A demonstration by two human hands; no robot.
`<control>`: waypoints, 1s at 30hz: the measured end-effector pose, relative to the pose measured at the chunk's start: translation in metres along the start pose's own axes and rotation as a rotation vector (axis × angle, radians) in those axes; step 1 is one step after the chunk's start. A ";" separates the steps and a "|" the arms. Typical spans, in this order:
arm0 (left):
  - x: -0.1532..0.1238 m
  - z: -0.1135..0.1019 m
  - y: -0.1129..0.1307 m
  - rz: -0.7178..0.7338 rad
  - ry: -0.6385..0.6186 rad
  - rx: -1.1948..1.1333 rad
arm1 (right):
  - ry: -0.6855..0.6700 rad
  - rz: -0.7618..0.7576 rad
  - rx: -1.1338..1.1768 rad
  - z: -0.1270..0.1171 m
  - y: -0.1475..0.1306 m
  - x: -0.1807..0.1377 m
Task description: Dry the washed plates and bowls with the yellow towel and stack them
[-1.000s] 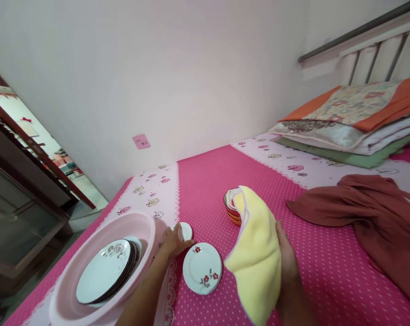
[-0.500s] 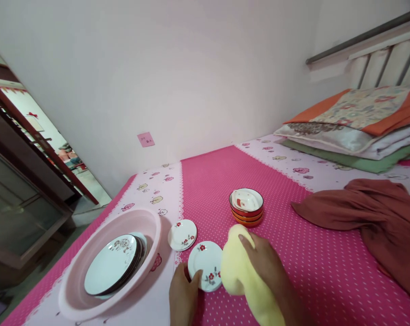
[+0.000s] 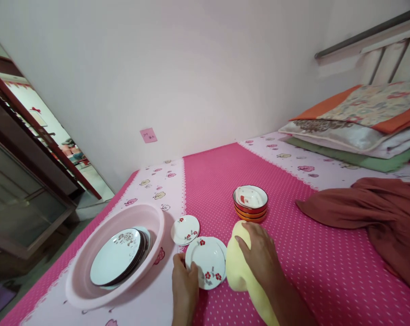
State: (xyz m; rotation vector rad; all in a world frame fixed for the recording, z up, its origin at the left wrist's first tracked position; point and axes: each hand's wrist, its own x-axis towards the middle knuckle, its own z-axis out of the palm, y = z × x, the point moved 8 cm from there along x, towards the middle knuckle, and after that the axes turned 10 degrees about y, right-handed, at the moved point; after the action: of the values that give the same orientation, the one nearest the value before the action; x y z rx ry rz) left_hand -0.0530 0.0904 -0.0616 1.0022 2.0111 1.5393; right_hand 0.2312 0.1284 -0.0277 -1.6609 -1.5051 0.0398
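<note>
My left hand (image 3: 185, 286) pinches the left edge of a small white plate (image 3: 205, 260) with red flowers. Under that plate the rim of another white plate (image 3: 221, 248) shows on the right. My right hand (image 3: 259, 256) is closed on a soft yellow cloth (image 3: 237, 267), which sits at the right edge of the plates. Just beyond lies a short stack of similar flowered saucers (image 3: 185, 228). Past the cloth stands a stack of red and orange bowls (image 3: 250, 213), with a small white bowl (image 3: 249, 197) nested in the top one.
At left a pink basin (image 3: 157, 253) holds a stack of larger plates (image 3: 115, 260). A reddish-brown cloth (image 3: 357, 206) lies crumpled at right. Folded bedding (image 3: 361, 127) is piled at the back right. Everything rests on a pink dotted bedspread (image 3: 212, 176) against a white wall.
My left hand has drawn the top plate slightly left, so the plate beneath now shows at its right. My right hand still holds the yellow cloth, its fingers spread further over the top.
</note>
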 end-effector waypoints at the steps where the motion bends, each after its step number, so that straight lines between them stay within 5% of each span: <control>1: -0.001 0.000 0.001 -0.019 -0.001 -0.038 | 0.022 -0.013 0.020 -0.001 -0.002 0.000; 8: -0.019 -0.010 -0.002 -0.295 0.027 -0.359 | -0.010 -0.012 0.096 -0.015 -0.013 0.001; 12: -0.038 -0.005 0.004 -0.524 -0.099 -0.578 | -0.201 -0.020 0.127 -0.003 -0.013 -0.013; 16: -0.056 -0.008 0.008 -0.791 -0.043 -0.759 | -0.217 0.028 0.204 0.009 0.003 -0.027; 20: -0.068 -0.013 0.011 -0.813 -0.023 -0.815 | -0.100 0.114 0.333 0.001 0.013 -0.022; 25: -0.090 -0.002 0.010 -1.035 -0.066 -0.813 | 0.004 0.337 0.563 -0.026 0.010 0.001; 30: -0.080 0.013 0.032 -0.863 -0.082 -0.930 | 0.066 0.622 0.979 -0.041 -0.002 0.002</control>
State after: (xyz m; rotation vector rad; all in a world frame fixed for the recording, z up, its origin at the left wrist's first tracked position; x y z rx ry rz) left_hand 0.0176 0.0425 -0.0430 -0.1651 1.1211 1.5495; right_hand 0.2522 0.1064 -0.0001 -1.1978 -0.6459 0.8958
